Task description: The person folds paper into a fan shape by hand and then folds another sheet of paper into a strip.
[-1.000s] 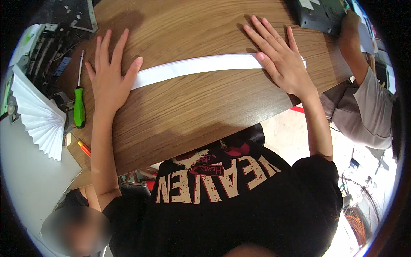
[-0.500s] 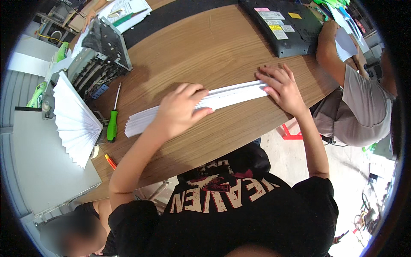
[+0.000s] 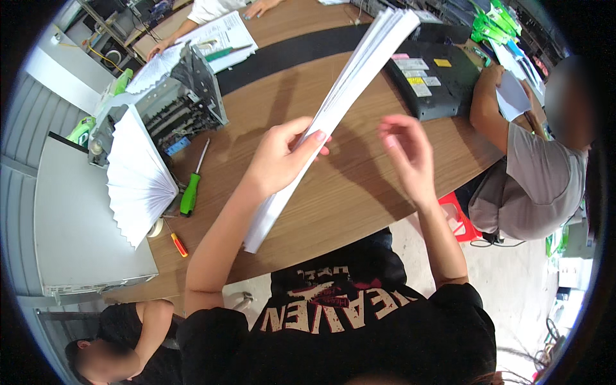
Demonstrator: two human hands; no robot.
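A strip of white pleated paper (image 3: 346, 93), folded into a narrow bundle, slants up and to the right above the table. My left hand (image 3: 289, 151) grips it near its middle, thumb on top and fingers wrapped around. Its lower end hangs near the table's front edge, and the upper end fans apart slightly. To the right of the bundle, my right hand (image 3: 409, 157) is raised with nothing in it, its fingers curled a little and apart, slightly smeared by motion. Another paper fan (image 3: 138, 179) stands spread out at the left.
Beside the spread fan lie a green-handled screwdriver (image 3: 190, 196), an orange screwdriver (image 3: 179, 245) and a tape roll (image 3: 156, 228). An opened metal device (image 3: 199, 96) stands behind them. A black laptop (image 3: 436, 83) lies at the back right. Co-workers sit right, lower left and across the table.
My left hand has lifted the pleated paper off the table and tilted it upward to the right. My right hand has let go of its end.
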